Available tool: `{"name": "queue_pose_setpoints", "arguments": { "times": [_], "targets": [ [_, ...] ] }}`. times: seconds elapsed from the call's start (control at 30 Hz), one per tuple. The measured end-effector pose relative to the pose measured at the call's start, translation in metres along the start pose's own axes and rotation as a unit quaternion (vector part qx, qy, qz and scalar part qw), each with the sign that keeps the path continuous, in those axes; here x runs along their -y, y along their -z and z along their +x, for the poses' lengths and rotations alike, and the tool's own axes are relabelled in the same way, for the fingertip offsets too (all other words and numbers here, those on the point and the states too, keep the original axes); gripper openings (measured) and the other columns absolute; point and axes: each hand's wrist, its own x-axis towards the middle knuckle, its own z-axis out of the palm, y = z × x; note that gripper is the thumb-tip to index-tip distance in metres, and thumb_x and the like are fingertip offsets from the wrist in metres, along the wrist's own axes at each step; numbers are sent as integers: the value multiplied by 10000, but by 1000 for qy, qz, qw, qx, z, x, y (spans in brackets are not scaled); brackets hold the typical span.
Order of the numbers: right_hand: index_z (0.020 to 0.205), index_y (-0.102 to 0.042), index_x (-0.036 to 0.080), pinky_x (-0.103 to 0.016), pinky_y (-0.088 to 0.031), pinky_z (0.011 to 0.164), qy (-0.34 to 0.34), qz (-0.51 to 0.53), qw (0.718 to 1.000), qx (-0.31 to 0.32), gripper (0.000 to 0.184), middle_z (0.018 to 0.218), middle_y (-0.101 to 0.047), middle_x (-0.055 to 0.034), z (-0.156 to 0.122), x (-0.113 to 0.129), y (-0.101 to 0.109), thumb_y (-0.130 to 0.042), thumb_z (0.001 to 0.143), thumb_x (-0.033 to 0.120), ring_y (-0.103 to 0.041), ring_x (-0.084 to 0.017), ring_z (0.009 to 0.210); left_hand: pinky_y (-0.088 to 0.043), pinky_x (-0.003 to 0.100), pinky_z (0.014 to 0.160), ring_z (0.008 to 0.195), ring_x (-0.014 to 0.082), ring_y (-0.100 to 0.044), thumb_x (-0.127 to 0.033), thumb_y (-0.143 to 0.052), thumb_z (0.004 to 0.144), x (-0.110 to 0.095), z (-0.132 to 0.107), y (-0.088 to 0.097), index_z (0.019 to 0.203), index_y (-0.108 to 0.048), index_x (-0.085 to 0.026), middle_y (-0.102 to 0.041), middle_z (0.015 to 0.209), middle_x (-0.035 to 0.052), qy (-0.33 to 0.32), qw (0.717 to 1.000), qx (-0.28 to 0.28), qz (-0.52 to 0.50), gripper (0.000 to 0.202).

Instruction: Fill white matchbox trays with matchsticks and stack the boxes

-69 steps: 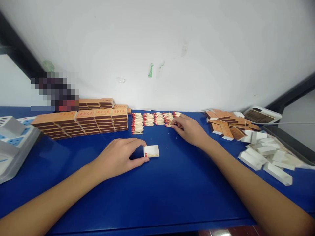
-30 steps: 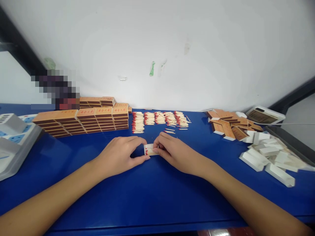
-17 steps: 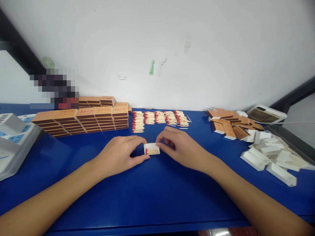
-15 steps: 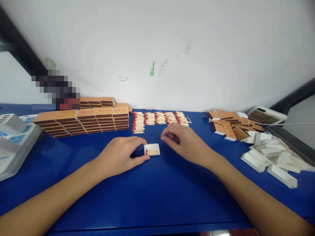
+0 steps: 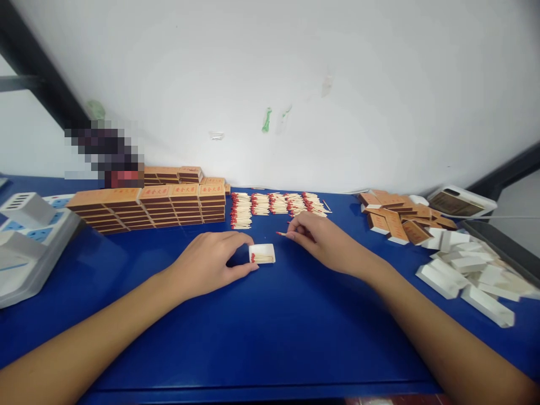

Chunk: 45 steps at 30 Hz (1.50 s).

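Note:
My left hand (image 5: pixel 215 259) grips the left end of a small white matchbox tray (image 5: pixel 266 247) between thumb and forefinger. Inside the tray, along its near side, lie several matches (image 5: pixel 264 259) with their red heads to the left. Right of the tray, my right hand (image 5: pixel 314 233) pinches a match (image 5: pixel 283 233), its red head pointing left; the curled fingers may cover more of them. Just behind that hand, piles of red-headed matches (image 5: pixel 241 211) lie in a row on the blue table (image 5: pixel 270 337).
Stacked matchboxes (image 5: pixel 169 205) form a block at the back left. A power strip (image 5: pixel 37 242) with plugs lies at far left. On the right are loose matchbox sleeves (image 5: pixel 394 225), white trays (image 5: pixel 485 301) and a phone (image 5: pixel 462 201). A white wall (image 5: pixel 337 129) rises behind.
A match now shows in my right hand's fingertips, where none was visible before. That hand has shifted slightly right. My left hand still holds the tray, and the view has turned a little.

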Motion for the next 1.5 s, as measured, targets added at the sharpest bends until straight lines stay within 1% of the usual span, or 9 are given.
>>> {"name": "queue_pose_setpoints", "arguments": {
  "times": [0.2, 0.43, 0.67, 0.77, 0.9, 1.07, 1.17, 1.33, 1.5],
  "targets": [
    [1014, -606, 219, -323, -457, 743, 59, 44, 996, 53, 141, 1007, -655, -50, -10, 36, -16, -522, 1093, 301, -599, -182, 832, -363, 255, 577, 570, 128, -530, -456, -717, 966, -4, -1, -2, 1168, -721, -236, -535, 670, -57, -8, 1000, -3, -2, 298],
    [1050, -606, 201, -335, -465, 766, 64, 5, 996, 60, 122, 1067, -649, -68, -10, 37, -20, -509, 1097, 258, -608, -192, 856, -359, 256, 568, 560, 126, -523, -447, -722, 971, -7, -3, -2, 1167, -722, -232, -536, 670, -56, -14, 1000, -1, -1, 291],
    [1018, -664, 213, -305, -441, 689, 84, 21, 996, 26, 115, 942, -629, -37, -10, 41, -21, -565, 1064, 249, -574, -168, 771, -359, 246, 559, 560, 119, -517, -436, -729, 968, -6, -2, -1, 1164, -721, -233, -527, 672, -57, -11, 1000, 2, 2, 282],
    [958, -686, 224, -305, -429, 668, 68, 27, 997, -28, 138, 842, -622, -22, -6, 29, -13, -600, 1046, 287, -564, -167, 727, -354, 248, 557, 555, 119, -505, -427, -737, 964, -6, -2, -2, 1167, -722, -232, -513, 663, -60, -18, 1000, -8, 0, 282],
    [957, -682, 217, -325, -419, 684, 8, -49, 993, -104, 86, 851, -644, -39, 5, -11, -2, -640, 1002, 277, -563, -188, 733, -347, 250, 559, 545, 117, -489, -428, -742, 961, -5, -2, -2, 1168, -725, -226, -496, 656, -64, -20, 1000, -13, -2, 289],
    [903, -653, 206, -327, -407, 678, -33, -81, 994, -70, 104, 866, -653, -56, 14, -43, 0, -634, 981, 271, -563, -196, 733, -335, 258, 560, 537, 120, -489, -446, -724, 970, -6, -2, -2, 1162, -729, -238, -512, 658, -62, -12, 1000, -1, 2, 283],
    [881, -629, 208, -326, -411, 672, -24, -50, 997, -52, 158, 839, -647, -47, 12, -29, -1, -598, 1012, 291, -555, -193, 727, -347, 264, 575, 565, 130, -530, -451, -713, 977, -6, -2, -2, 1189, -723, -235, -578, 691, -49, -4, 1000, 7, -1, 302],
    [945, -649, 218, -301, -430, 659, 24, 46, 999, -7, 176, 853, -645, -26, -3, 20, -13, -583, 1059, 335, -568, -171, 731, -384, 268, 604, 638, 142, -599, -436, -716, 978, -6, -2, -2, 1207, -711, -228, -678, 805, -23, -2, 1000, 20, -11, 309],
    [965, -655, 195, -289, -418, 669, 86, -8, 996, 26, 93, 929, -634, -34, -13, 48, -25, -597, 1037, 205, -570, -158, 761, -385, 266, 596, 627, 136, -588, -448, -727, 970, -6, -3, -3, 1192, -709, -230, -662, 789, -34, -6, 1000, 10, -18, 311]
  ]
}}
